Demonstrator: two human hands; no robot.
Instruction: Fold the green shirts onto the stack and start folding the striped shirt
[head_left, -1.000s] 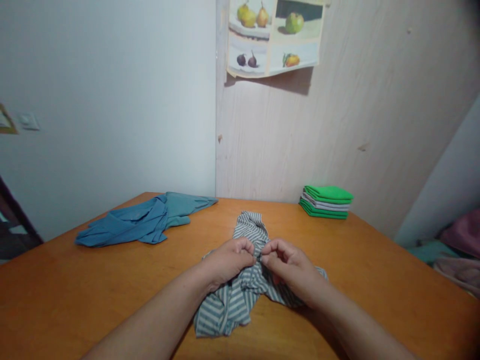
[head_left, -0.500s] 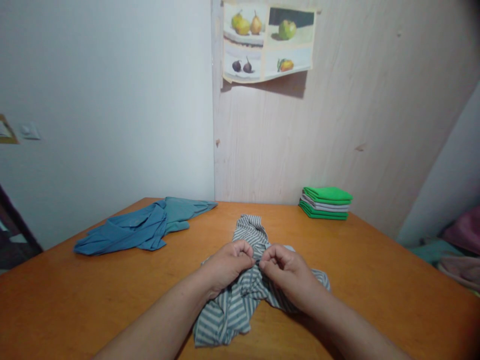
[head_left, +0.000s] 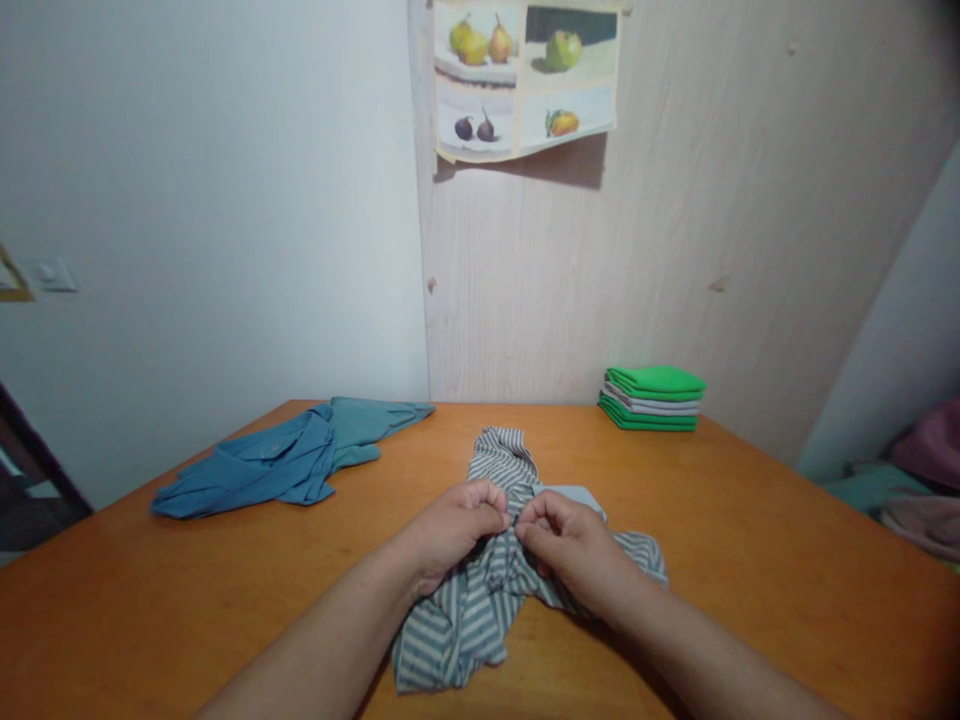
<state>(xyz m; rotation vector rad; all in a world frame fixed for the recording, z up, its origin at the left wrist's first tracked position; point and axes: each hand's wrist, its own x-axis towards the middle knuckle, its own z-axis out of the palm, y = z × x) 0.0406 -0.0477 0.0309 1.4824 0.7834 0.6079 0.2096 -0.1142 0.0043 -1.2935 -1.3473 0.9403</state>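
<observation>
A crumpled grey-and-white striped garment [head_left: 457, 640] lies on the table in front of me, its parts spreading toward the back, the lower left and the right. Over its middle, my left hand [head_left: 469, 525] is closed, thumb and forefinger pinching the cloth. My right hand [head_left: 566, 545] pinches it too, just to the right, with the fingertips of both hands almost meeting. A tiny dark spot shows between the fingertips, too small to name. Behind my right hand, a plain light-grey patch of cloth [head_left: 581, 496] shows; part of the garment is hidden under both hands.
Blue and teal clothes [head_left: 262, 465] lie loosely at the table's back left. A neat stack of folded green and pale cloths [head_left: 652, 398] stands at the back right. The orange-brown table [head_left: 750, 600] meets the wall behind, where a fruit picture [head_left: 525, 80] hangs.
Both hands stay pinched at nearly the same spot, the fingertips slightly shifted. More of the light-grey patch shows behind my right hand. The view has tilted a little.
</observation>
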